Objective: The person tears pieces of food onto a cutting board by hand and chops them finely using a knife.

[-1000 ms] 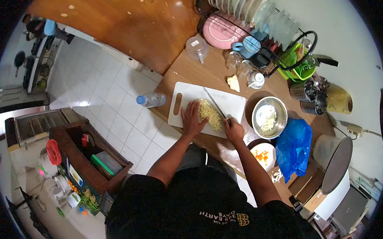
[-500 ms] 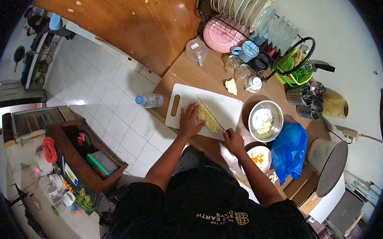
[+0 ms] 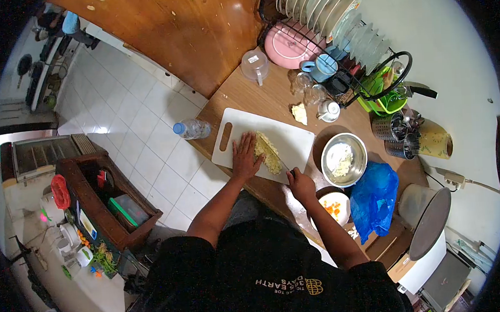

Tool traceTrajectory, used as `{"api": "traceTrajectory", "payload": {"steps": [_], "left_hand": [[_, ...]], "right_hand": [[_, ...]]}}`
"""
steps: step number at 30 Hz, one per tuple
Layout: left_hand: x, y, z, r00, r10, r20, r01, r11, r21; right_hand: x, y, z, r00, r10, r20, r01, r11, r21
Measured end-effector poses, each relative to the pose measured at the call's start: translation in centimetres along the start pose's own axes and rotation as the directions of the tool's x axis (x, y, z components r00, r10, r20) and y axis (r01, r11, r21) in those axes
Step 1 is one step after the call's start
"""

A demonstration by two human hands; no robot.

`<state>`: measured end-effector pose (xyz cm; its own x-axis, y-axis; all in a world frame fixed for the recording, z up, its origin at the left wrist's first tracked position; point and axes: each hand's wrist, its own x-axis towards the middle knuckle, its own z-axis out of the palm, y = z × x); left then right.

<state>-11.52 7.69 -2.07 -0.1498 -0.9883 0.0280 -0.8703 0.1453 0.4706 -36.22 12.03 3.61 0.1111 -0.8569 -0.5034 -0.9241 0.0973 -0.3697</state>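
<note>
A white cutting board (image 3: 295, 138) with a handle slot lies on the wooden counter. Across it stretches a strip of finely chopped pale yellow food (image 3: 268, 157), whose kind I cannot make out. My left hand (image 3: 245, 157) rests on the board with its fingers spread, the tips touching the near side of the pile. My right hand (image 3: 301, 185) grips a kitchen knife (image 3: 284, 164) by the handle at the board's right corner. Its thin blade runs along the far side of the chopped food.
Right of the board are a steel bowl (image 3: 326, 152) with pale pieces, a plate (image 3: 345, 206) with orange bits and a blue plastic bag (image 3: 372, 201). A water bottle (image 3: 196, 129) stands at the left edge. Behind are a jug (image 3: 254, 72), glasses and a dish rack (image 3: 404, 57).
The fingers of my left hand have spread a little more over the edge of the pile. The knife stays in my right hand, its blade shifted slightly. The whole view has moved a little.
</note>
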Motion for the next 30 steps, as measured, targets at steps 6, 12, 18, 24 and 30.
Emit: {"api": "traceTrajectory", "payload": {"steps": [6, 12, 18, 24, 30], "left_hand": [[0.1, 0.3, -0.4, 1.000, -0.005, 0.009, 0.004, 0.997, 0.083], [-0.1, -0.3, 0.5, 1.000, 0.004, 0.007, -0.005, 0.999, 0.041], [0.2, -0.1, 0.6, 1.000, 0.004, -0.011, -0.004, 0.999, 0.039], [0.0, 0.2, 0.6, 1.000, -0.006, -0.019, 0.007, 0.998, 0.068], [0.1, -0.1, 0.9, 1.000, -0.007, 0.003, 0.006, 0.995, 0.097]], "right_hand": [[0.5, -0.7, -0.4, 1.000, -0.008, 0.021, 0.009, 0.998, -0.057], [2.1, 0.7, 1.3, 0.999, -0.025, 0.041, 0.024, 0.999, 0.020], [3.2, 2.7, 1.1, 0.988, -0.104, 0.118, 0.094, 0.992, 0.090], [1.0, 1.1, -1.1, 0.998, -0.057, 0.017, 0.055, 0.995, 0.087], [0.8, 1.7, -0.2, 0.999, -0.031, 0.027, 0.032, 0.999, -0.010]]}}
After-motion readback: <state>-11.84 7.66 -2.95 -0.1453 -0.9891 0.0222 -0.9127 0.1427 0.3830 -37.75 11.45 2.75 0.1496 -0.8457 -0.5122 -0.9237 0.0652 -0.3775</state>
